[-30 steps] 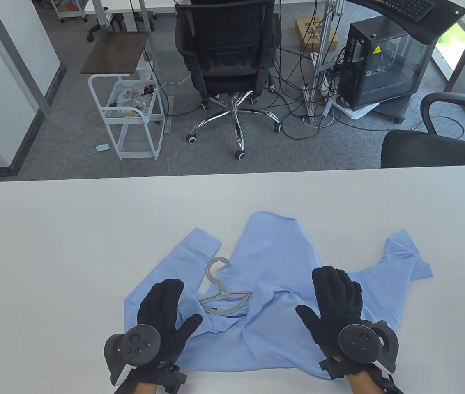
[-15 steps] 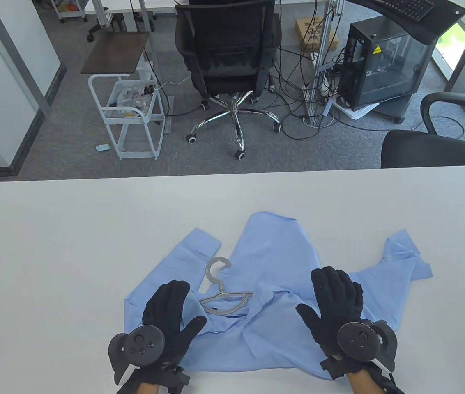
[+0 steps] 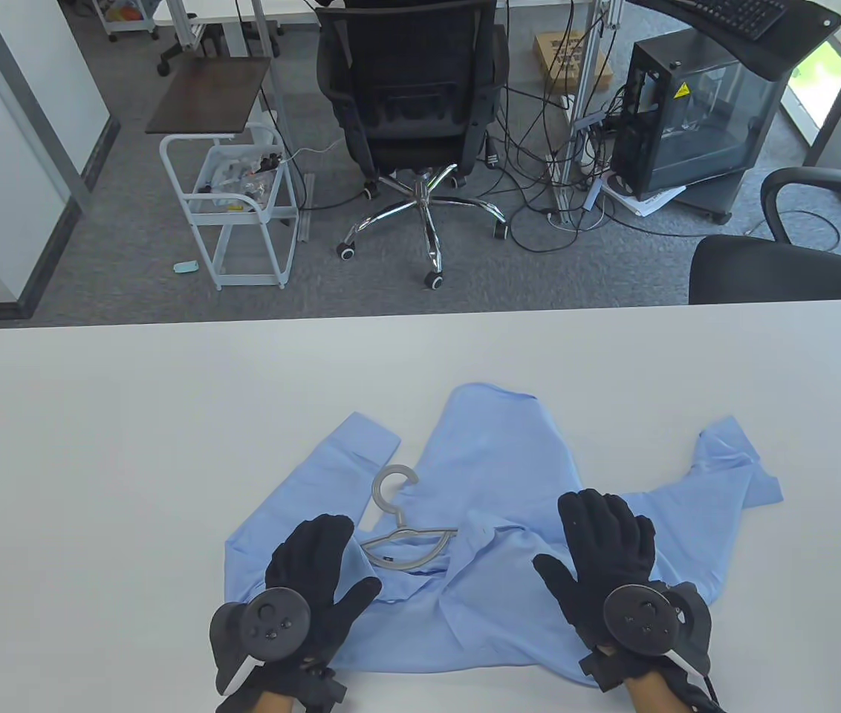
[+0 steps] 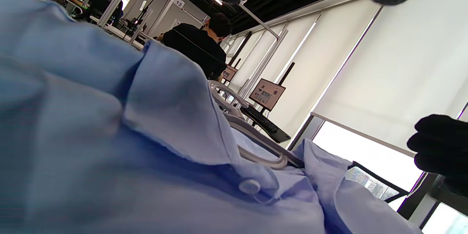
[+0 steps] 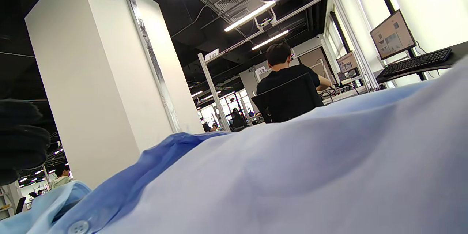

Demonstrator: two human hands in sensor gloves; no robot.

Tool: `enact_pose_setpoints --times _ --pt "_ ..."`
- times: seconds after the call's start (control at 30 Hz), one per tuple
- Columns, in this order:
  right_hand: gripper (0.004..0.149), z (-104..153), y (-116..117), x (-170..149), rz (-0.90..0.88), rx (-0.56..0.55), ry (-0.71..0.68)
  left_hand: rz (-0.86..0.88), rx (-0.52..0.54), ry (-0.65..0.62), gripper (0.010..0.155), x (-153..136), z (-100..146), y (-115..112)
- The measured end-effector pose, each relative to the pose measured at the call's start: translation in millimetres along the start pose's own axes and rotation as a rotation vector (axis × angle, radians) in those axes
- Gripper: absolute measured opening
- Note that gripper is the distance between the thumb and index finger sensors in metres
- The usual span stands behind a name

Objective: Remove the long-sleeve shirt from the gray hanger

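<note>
1. While both gloved hands lie spread over the near part of a light blue shirt (image 3: 495, 490), the left hand (image 3: 313, 572) has its fingers straight and its thumb out wide, gripping nothing.
2. The right hand (image 3: 602, 553) is likewise flat and wide, palm down, holding nothing; whether either palm presses the cloth cannot be told.
3. A round black tracker (image 3: 272, 620) sits on the back of the left hand, and another tracker (image 3: 640, 613) on the right.
4. The gray hanger (image 3: 402, 531) lies in the shirt's open collar, between the two hands and just beside the left fingertips; its hook points away from the person.
5. In the left wrist view, the hanger (image 4: 256, 146) shows under the collar, above a white button (image 4: 249, 186).
6. The shirt lies crumpled on a white table (image 3: 93, 445), sleeves spread to either side of the hanger.
</note>
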State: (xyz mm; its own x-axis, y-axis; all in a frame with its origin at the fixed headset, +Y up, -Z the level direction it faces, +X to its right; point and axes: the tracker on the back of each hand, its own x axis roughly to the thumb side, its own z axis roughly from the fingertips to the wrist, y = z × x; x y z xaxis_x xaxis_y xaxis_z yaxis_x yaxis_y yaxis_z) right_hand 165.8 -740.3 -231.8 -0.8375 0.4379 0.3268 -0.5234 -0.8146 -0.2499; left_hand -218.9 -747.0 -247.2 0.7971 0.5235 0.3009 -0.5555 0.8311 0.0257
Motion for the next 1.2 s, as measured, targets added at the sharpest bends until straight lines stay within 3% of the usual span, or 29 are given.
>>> enact_pose_setpoints --times 0.43,1.2 --pt "0.08 0.7 -6.2 -6.6 0.013 -0.045 0.03 0.004 0.003 -0.023 0.084 5.5 0.5 1.1" --pt "0.079 -0.9 0.5 -0.5 0.018 0.008 0.013 -0.021 -0.033 -0.006 0.083 5.4 -3.8 -5.1"
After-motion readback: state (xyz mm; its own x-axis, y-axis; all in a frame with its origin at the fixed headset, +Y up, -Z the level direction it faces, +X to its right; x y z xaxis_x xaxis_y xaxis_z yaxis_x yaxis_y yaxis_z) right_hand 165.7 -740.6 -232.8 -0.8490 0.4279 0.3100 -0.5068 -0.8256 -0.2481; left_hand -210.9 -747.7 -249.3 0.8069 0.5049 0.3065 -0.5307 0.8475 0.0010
